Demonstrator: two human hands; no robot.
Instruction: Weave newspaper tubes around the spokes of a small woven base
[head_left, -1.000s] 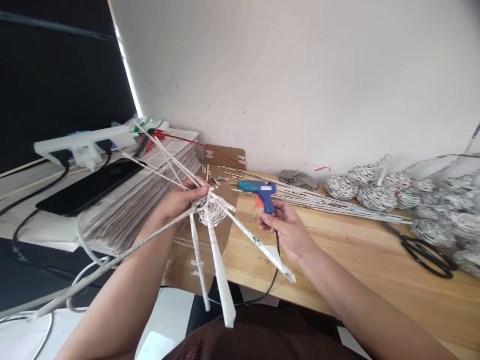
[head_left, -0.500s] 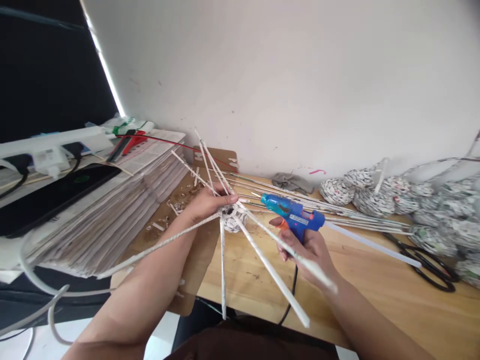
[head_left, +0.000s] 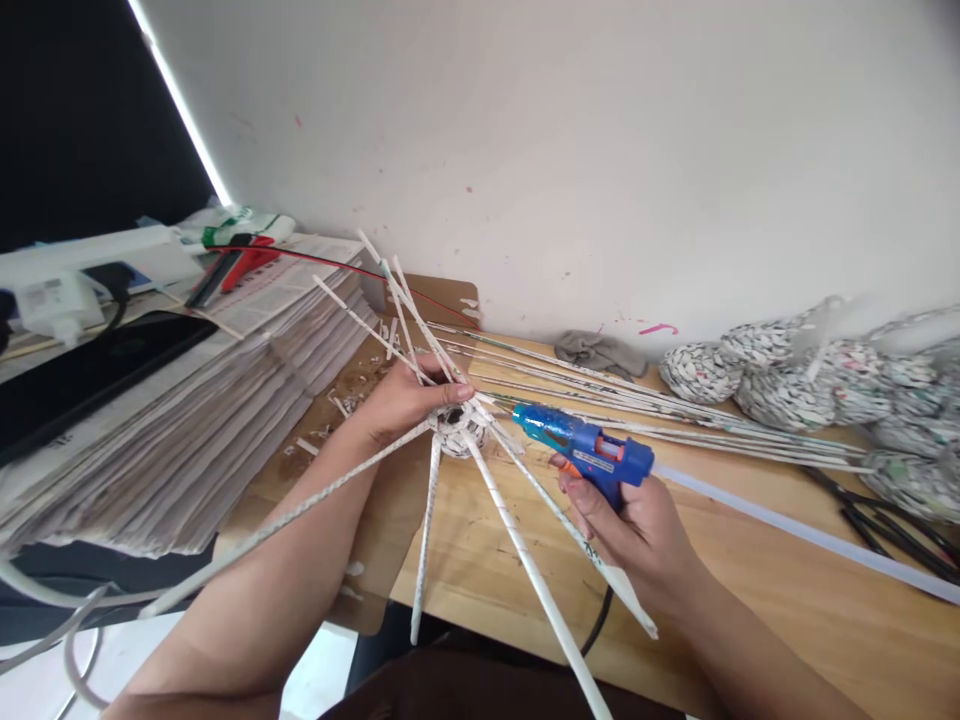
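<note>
My left hand (head_left: 416, 395) is closed on a small woven paper basket (head_left: 461, 435), thumb and fingers pinching its rim. Rolled newspaper tubes (head_left: 525, 560) fan out from the rim in several directions. In my right hand (head_left: 626, 525) is a blue hot glue gun (head_left: 574, 440), with a finger by its orange trigger. The gun's nozzle points left, at or very close to the basket's rim beside my left thumb; I cannot tell whether it touches. A long translucent glue stick (head_left: 802, 537) sticks out of the gun's back.
Several loose paper tubes (head_left: 675, 410) and a grey cloth (head_left: 600, 352) lie behind the gun. Woven paper balls (head_left: 787, 395) and black scissors (head_left: 885, 520) are at right. A newspaper stack (head_left: 247, 430) stands left, bearing a black phone (head_left: 97, 375), red-handled pliers (head_left: 244, 265) and a power strip (head_left: 112, 260).
The glue gun's nozzle has come left and down to the basket's rim. My left hand keeps its hold, and the basket has tilted slightly. The view has shifted a little.
</note>
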